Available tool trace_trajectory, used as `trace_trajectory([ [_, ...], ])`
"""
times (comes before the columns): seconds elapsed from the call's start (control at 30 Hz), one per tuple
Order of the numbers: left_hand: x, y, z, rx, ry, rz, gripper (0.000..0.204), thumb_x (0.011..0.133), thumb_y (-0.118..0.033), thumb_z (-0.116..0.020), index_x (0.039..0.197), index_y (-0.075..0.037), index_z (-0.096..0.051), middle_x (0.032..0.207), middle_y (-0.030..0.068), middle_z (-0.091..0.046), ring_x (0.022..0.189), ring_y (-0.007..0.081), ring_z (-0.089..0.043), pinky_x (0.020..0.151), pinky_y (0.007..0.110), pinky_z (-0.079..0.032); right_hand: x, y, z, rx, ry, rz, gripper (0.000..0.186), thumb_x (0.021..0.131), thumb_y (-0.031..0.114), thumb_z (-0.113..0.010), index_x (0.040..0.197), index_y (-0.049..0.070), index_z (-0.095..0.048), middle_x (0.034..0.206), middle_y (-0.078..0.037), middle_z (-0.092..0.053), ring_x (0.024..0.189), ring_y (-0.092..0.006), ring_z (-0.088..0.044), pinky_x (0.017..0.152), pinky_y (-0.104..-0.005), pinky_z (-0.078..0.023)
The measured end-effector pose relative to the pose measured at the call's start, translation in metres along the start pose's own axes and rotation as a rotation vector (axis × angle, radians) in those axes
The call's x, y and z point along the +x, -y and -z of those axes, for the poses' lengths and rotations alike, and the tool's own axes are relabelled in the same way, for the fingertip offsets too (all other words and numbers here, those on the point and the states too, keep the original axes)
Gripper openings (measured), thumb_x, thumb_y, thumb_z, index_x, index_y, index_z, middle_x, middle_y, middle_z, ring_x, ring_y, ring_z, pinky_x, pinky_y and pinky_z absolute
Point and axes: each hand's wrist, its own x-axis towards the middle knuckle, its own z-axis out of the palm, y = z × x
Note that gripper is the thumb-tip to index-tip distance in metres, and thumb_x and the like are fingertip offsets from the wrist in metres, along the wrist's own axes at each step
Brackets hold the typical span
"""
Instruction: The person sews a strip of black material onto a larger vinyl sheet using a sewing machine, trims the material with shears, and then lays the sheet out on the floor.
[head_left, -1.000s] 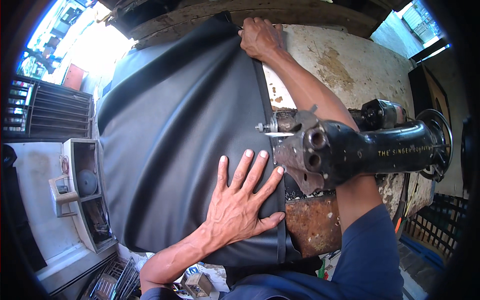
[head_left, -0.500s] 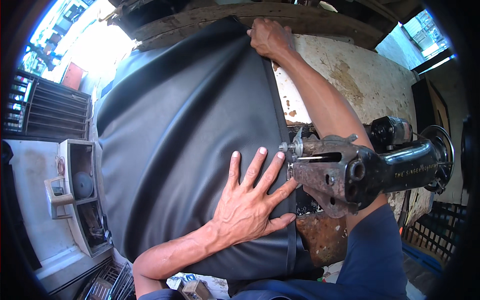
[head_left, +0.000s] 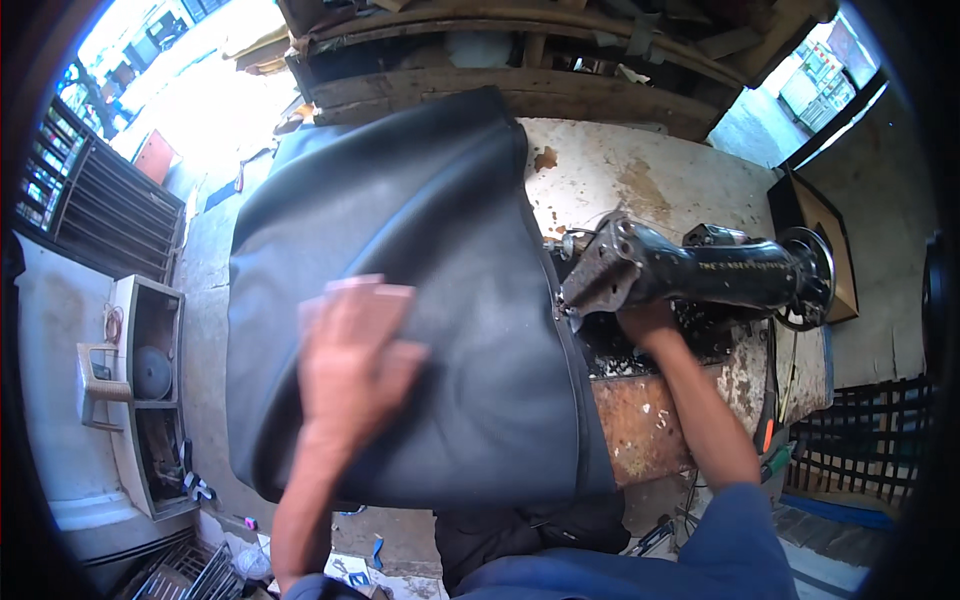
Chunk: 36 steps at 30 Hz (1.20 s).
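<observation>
From here I am seeing the black sheet (head_left: 480, 380) lying across the counter (head_left: 700, 170) from far edge to near edge, its right margin running by the head of the sewing machine (head_left: 700, 268); my left hand (head_left: 355, 355) is showing blurred over the sheet, fingers extending open, gripping nothing; my right hand (head_left: 648, 322) is sitting beneath the machine's arm, its fingers hiding, leaving me unable to tell their grip.
</observation>
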Motion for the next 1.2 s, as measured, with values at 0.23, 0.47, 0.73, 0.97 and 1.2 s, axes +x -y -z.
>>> trace_trajectory([
  [0.23, -0.098, 0.223, 0.030, -0.123, 0.054, 1.001, 0.068, 0.103, -0.056, -0.052, 0.133, 0.003, -0.064, 0.127, 0.0306, -0.066, 0.124, 0.0451, -0.061, 0.105, 0.046, -0.046, -0.124, 0.148, 0.131, 0.321, 0.379, 0.019, 0.067, 0.089, 0.059, -0.071, 0.139, 0.014, -0.066, 0.151, -0.017, -0.053, 0.145, -0.0353, -0.044, 0.121, -0.0644, -0.021],
  [0.47, 0.024, 0.281, -0.020, 0.377, -0.050, 0.727, 0.051, 0.106, -0.049, -0.045, 0.121, -0.010, -0.074, 0.110, 0.0260, -0.072, 0.103, 0.0495, -0.067, 0.089, 0.058, -0.052, -0.143, 0.167, 0.131, 0.267, 0.444, -0.031, 0.064, 0.094, 0.061, -0.063, 0.144, 0.021, -0.062, 0.159, -0.006, -0.048, 0.150, -0.0369, -0.036, 0.121, -0.0691, -0.015],
  [0.73, 0.021, 0.275, -0.026, 0.292, -0.033, 0.808, 0.055, 0.107, -0.049, -0.043, 0.128, -0.006, -0.070, 0.123, 0.0272, -0.069, 0.116, 0.0458, -0.064, 0.100, 0.053, -0.049, -0.171, 0.196, 0.138, 0.367, 0.311, -0.188, 0.051, 0.091, 0.035, -0.075, 0.140, 0.023, -0.066, 0.155, -0.008, -0.053, 0.146, -0.0292, -0.043, 0.121, -0.0586, -0.025],
  [0.97, -0.042, 0.208, 0.000, 0.461, -0.368, 0.381, 0.034, 0.100, -0.019, -0.060, 0.131, -0.005, -0.066, 0.127, 0.0193, -0.070, 0.116, 0.0385, -0.067, 0.099, 0.045, -0.051, -0.192, 0.203, 0.131, 0.358, 0.008, -0.136, 0.035, 0.090, 0.003, -0.064, 0.125, 0.005, -0.072, 0.130, -0.009, -0.069, 0.122, -0.0252, -0.064, 0.105, -0.0406, -0.049],
  [1.2, -0.040, -0.109, -0.038, -0.329, 0.108, -0.167, 0.040, 0.096, -0.012, -0.066, 0.136, -0.012, -0.067, 0.146, 0.0166, -0.059, 0.141, 0.0361, -0.050, 0.119, 0.048, -0.038, -0.211, 0.205, 0.142, 0.647, -0.140, -0.362, 0.027, 0.085, -0.001, -0.074, 0.112, 0.000, -0.072, 0.100, -0.011, -0.068, 0.089, -0.0273, -0.068, 0.076, -0.0362, -0.057],
])
